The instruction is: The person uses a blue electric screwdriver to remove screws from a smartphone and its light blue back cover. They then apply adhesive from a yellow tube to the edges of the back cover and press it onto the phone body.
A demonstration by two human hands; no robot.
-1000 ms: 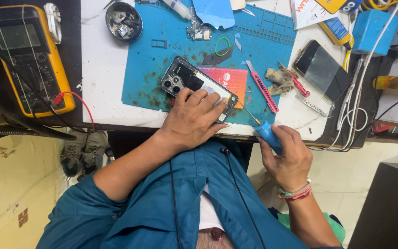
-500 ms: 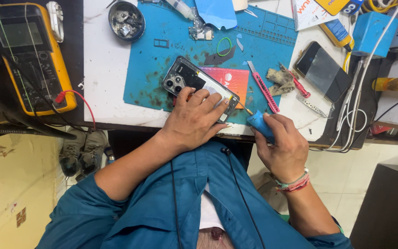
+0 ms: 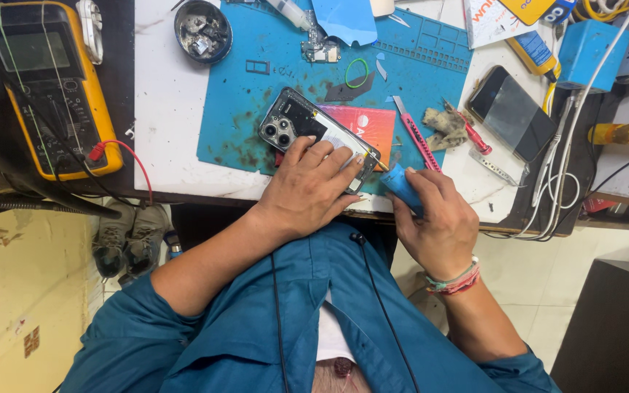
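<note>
An opened smartphone (image 3: 294, 125) with its back off and triple camera showing lies slanted on a blue work mat (image 3: 271, 80). My left hand (image 3: 309, 191) presses flat on the phone's lower half, holding it down. My right hand (image 3: 440, 222) grips a blue-handled screwdriver (image 3: 402, 183), its thin tip touching the phone's lower right corner. A red card (image 3: 373, 125) lies under the phone.
A yellow multimeter (image 3: 49, 87) with a red lead sits at left. A round dish of small parts (image 3: 202, 30), a pink craft knife (image 3: 416, 135), tweezers (image 3: 493, 167), a dark phone (image 3: 511, 113), a blue box (image 3: 587, 47) and white cables (image 3: 555, 189) crowd the bench.
My right hand has risen from below the bench edge to the mat, bringing the screwdriver tip to the phone's corner. My left hand stays on the phone.
</note>
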